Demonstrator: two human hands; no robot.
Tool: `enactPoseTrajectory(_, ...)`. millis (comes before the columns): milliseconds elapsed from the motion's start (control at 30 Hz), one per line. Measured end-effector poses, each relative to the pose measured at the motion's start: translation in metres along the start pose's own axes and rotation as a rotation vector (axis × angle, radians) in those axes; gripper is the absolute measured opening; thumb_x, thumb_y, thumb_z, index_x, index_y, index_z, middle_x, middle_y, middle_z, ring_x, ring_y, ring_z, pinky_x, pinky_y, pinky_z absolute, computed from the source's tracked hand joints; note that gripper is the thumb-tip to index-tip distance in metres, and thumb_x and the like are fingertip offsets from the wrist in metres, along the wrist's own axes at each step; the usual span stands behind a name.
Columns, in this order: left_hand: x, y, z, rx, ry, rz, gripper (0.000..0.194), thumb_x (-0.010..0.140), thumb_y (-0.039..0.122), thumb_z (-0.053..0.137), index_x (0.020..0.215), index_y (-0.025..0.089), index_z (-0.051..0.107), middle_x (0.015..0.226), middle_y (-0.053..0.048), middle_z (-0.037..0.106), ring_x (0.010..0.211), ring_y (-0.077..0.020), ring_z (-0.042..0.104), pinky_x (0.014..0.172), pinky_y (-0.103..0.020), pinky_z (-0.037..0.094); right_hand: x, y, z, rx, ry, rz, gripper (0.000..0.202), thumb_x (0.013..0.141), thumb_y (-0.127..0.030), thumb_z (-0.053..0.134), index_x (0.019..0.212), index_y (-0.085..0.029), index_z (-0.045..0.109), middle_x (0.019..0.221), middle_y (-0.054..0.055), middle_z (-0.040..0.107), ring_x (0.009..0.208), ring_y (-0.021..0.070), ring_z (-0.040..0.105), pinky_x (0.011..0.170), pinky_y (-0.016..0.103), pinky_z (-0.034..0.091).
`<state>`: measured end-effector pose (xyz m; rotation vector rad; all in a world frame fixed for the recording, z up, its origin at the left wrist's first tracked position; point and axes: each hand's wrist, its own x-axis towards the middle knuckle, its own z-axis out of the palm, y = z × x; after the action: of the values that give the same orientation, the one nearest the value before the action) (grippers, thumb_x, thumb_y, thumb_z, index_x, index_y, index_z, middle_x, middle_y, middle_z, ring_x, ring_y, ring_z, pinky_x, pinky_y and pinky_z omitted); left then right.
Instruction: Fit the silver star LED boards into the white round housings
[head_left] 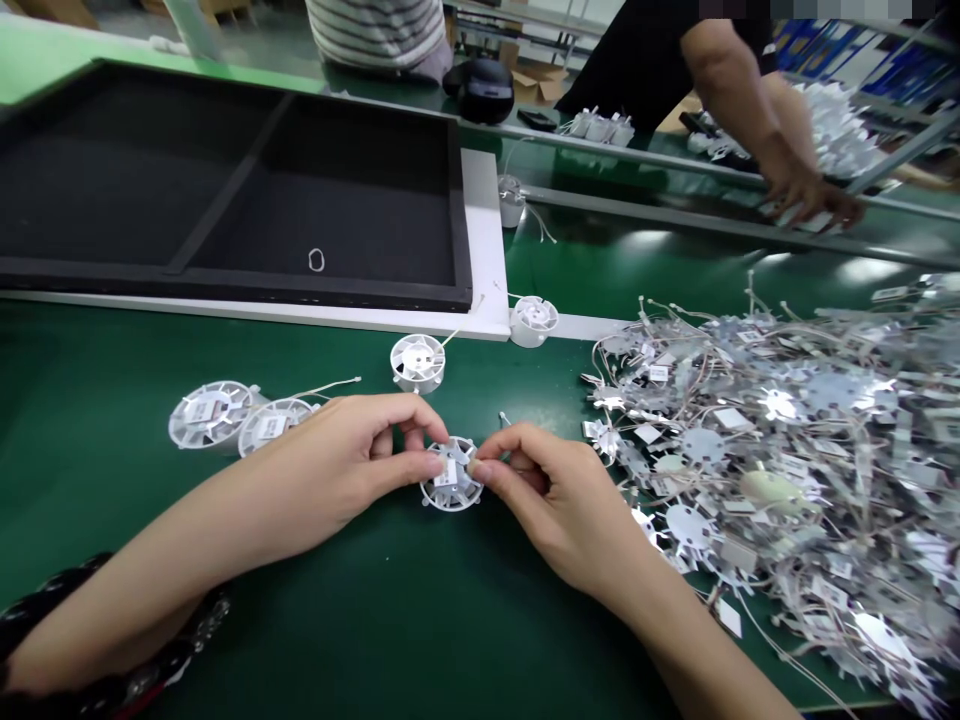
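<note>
My left hand pinches the left side of a round white plastic housing, thumb beside a small white label. On the opposite side my right hand has thumb and forefinger closed at the rim. Inside this housing sits a silvery metal plate; exactly which part each fingertip grips is hidden. Past my left hand stands another round white housing with a thin cable. Two more, a labelled housing and a partly covered housing, lie left of my left wrist.
A large heap of silvery spoked plates with cables spreads on the right of the green table. A black divided tray lies at the back left, with a white housing by its corner. Across the rail, a co-worker's hands handle white parts.
</note>
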<state>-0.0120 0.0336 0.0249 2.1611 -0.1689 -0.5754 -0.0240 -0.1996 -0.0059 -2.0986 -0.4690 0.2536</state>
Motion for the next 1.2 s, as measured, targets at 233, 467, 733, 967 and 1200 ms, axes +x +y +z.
enactPoseTrajectory(233, -0.002, 0.006, 0.001, -0.065, -0.004, -0.043, 0.025, 0.093, 0.051, 0.07, 0.093, 0.028, 0.078, 0.065, 0.002, 0.05, 0.059, -0.014, 0.045, 0.052, -0.023, 0.031, -0.001, -0.003, 0.0, -0.042, 0.002, -0.014, 0.017, 0.101, -0.027, 0.061, 0.086, -0.022, 0.067, 0.054, -0.008, 0.043, 0.05, 0.0114, 0.037, 0.051, 0.025, 0.027)
enactPoseTrajectory(467, -0.003, 0.007, 0.003, -0.026, -0.006, -0.032, 0.025, 0.096, 0.052, 0.065, 0.095, 0.031, 0.078, 0.077, 0.002, 0.061, 0.066, -0.0143, 0.049, 0.058, -0.025, 0.035, -0.002, -0.001, -0.005, -0.047, -0.037, -0.021, 0.017, 0.103, -0.024, 0.06, 0.087, -0.022, 0.067, 0.061, -0.006, 0.055, 0.052, 0.0111, 0.043, 0.053, 0.025, 0.031)
enactPoseTrajectory(733, -0.004, -0.003, 0.02, 0.17, 0.078, 0.328, 0.032, 0.097, 0.057, 0.068, 0.109, 0.028, 0.074, 0.127, -0.005, 0.072, 0.111, -0.0259, 0.069, 0.081, -0.03, 0.057, -0.002, 0.011, -0.021, -0.173, -0.091, -0.196, 0.013, 0.106, -0.018, 0.057, 0.107, -0.02, 0.07, 0.11, 0.006, 0.076, 0.095, 0.0191, 0.072, 0.081, 0.03, 0.053)
enactPoseTrajectory(967, 0.001, -0.011, 0.026, 0.184, -0.019, 0.3, 0.031, 0.098, 0.05, 0.07, 0.123, 0.031, 0.071, 0.133, -0.002, 0.073, 0.121, -0.0283, 0.069, 0.1, -0.036, 0.054, -0.001, 0.018, -0.016, -0.394, -0.01, -0.38, 0.023, 0.11, -0.018, 0.05, 0.103, -0.017, 0.072, 0.092, 0.005, 0.079, 0.075, 0.0183, 0.073, 0.066, 0.028, 0.047)
enactPoseTrajectory(1200, 0.004, -0.008, 0.023, 0.129, -0.069, 0.267, 0.032, 0.099, 0.054, 0.067, 0.12, 0.03, 0.069, 0.133, -0.001, 0.072, 0.122, -0.0262, 0.068, 0.075, -0.027, 0.054, -0.003, 0.019, -0.013, -0.531, 0.019, -0.415, 0.026, 0.108, -0.015, 0.047, 0.095, -0.017, 0.069, 0.081, 0.004, 0.078, 0.059, 0.0161, 0.065, 0.054, 0.03, 0.029)
